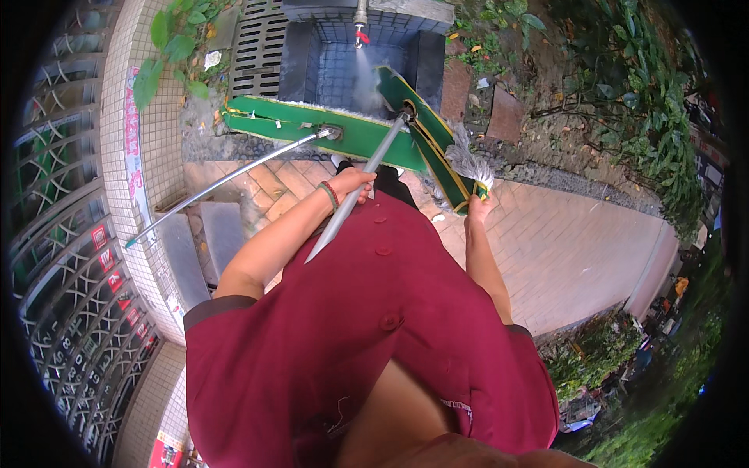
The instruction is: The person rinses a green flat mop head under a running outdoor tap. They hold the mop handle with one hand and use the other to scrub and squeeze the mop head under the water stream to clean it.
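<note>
My left hand (350, 186) is wrapped around the grey pole (384, 145) of a flat mop, which slants across my front. The folded green mop head (422, 104) with yellow edging hangs at the pole's far end, partly over the basin. At its lower right end, my right hand (480, 206) grips the mop head's corner beside a tuft of grey-white fringe (470, 162). A second flat mop, with a long green head (263, 119), lies across the basin's near side. Its thin metal handle (234, 178) reaches toward the tiled wall. Water sprays from a red-handled tap (361, 38) toward the mop head.
The blue-tiled basin (336, 67) has dark stone rims. A slotted drain grate (256, 50) adjoins it on the left. A tiled wall (123, 134) and metal lattice (64, 281) flank my left. Brick paving (562, 251) and planted soil (541, 88) extend to the right.
</note>
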`<action>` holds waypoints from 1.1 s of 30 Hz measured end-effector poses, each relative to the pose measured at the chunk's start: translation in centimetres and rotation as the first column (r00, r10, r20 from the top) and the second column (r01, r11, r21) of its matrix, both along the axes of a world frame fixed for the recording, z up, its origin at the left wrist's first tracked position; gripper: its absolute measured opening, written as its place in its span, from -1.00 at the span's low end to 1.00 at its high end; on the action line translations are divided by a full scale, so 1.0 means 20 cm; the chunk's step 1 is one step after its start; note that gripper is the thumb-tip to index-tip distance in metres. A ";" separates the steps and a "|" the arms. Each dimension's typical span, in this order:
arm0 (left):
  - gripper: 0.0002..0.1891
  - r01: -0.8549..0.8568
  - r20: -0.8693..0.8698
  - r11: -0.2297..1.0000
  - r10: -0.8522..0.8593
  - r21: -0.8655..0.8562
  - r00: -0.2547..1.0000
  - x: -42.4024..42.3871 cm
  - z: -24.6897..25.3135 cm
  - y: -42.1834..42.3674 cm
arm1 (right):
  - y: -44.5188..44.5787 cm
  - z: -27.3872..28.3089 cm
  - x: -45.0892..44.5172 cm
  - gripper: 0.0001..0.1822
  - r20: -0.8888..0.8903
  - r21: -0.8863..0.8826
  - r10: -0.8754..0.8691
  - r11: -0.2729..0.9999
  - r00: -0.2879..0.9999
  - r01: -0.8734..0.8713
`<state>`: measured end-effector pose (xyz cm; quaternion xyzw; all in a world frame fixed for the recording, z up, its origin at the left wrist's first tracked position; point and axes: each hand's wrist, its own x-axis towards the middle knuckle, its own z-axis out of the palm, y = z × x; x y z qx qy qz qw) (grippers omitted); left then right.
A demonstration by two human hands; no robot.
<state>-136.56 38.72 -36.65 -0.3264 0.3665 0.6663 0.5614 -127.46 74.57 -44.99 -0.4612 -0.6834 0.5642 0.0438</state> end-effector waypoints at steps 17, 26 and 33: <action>-0.82 -0.061 0.014 0.998 0.061 0.020 0.998 0.04 -0.03 0.02 | 0.04 0.05 -0.05 -0.54 0.096 0.030 -0.011 1.000 0.995 0.008; -0.86 -0.229 -0.019 0.968 0.232 0.104 0.973 0.03 0.06 -0.02 | -0.08 0.39 -0.70 -0.71 -0.204 0.178 0.391 0.916 0.897 -0.359; -0.89 -0.448 -0.037 0.868 0.465 0.214 0.884 -0.04 0.24 -0.18 | -0.89 0.91 -1.34 -0.65 0.061 0.855 0.920 0.152 0.387 -0.497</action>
